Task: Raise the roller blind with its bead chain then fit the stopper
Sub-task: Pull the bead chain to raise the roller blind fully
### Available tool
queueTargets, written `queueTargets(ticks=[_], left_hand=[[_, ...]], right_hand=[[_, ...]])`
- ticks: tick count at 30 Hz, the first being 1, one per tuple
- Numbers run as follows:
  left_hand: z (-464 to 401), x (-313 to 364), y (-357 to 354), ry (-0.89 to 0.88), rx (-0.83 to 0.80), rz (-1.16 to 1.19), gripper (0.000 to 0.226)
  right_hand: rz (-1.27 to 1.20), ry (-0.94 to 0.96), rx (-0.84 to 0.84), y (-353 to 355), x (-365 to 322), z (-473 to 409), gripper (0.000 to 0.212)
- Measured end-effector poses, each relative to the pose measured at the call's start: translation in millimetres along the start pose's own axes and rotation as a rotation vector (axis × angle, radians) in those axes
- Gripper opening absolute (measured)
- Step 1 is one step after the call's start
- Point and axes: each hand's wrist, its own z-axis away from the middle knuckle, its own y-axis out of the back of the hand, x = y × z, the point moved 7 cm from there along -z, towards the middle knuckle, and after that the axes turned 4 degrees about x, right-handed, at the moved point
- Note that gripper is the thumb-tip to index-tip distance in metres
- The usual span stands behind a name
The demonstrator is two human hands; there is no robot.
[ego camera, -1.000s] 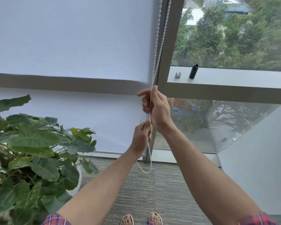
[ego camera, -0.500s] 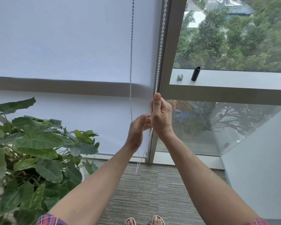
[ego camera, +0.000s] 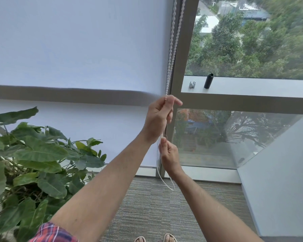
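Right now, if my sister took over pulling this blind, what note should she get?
Left hand: up high, gripping the bead chain by the window frame.
Right hand: lower, pinching the same chain; its loop hangs below.
Roller blind: bottom edge still low, near the floor.
On the sill: a black tube and a small silver clip, both untouched; which is the stopper, I cannot tell.
Done: both hands on the chain.
Left: raise the blind, then fit the stopper.

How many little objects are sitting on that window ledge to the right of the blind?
2. A small silver clip-like piece stands at the ledge's left end, and a taller black cylinder stands just right of it, apart. The ledge runs out of frame, so more may be unseen.
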Motion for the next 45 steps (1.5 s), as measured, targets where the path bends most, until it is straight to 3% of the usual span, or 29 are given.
queueTargets(ticks=[6, 11, 17, 23, 27, 35, 40, 45], left_hand=[[21.5, -6.9, -8.2, -0.036, 0.023, 0.052, 0.047], [8.6, -16.1, 2.1, 0.071, 0.161, 0.081, 0.052], [4.7, -23.6, 6.2, 0.097, 0.196, 0.108, 0.053], [28.2, -68.9, 10.0, 0.198, 0.147, 0.049, 0.050], [30.2, -80.4, 12.0, 0.244, 0.119, 0.009, 0.054], [27.7, -88.4, -9.7, 0.292, 0.064, 0.083, 0.057], [25.7, -88.9, -3.6, 0.242, 0.011, 0.026, 0.052], [41.3, -109.9, 12.4, 0.253, -0.068, -0.218, 0.043]], right_hand=[[-0.041, -0.062, -0.059, 1.9, 12.9, -4.0, 0.047], [-0.073, -0.085, -0.110, -2.6, 15.1, -7.9, 0.048], [-0.394, -0.262, -0.227, 8.7, 5.3, -37.2, 0.051], [-0.613, -0.129, -0.161, 37.5, -72.9, -78.3, 0.048], [-0.619, -0.011, -0.240, 26.8, -126.3, -82.6, 0.049], [-0.440, 0.220, 0.149, 34.0, -145.1, -80.6, 0.045], [-0.367, 0.230, 0.207, 32.8, -135.6, -82.2, 0.044], [-0.261, 0.225, 0.204, 26.4, -105.0, -69.9, 0.047]])
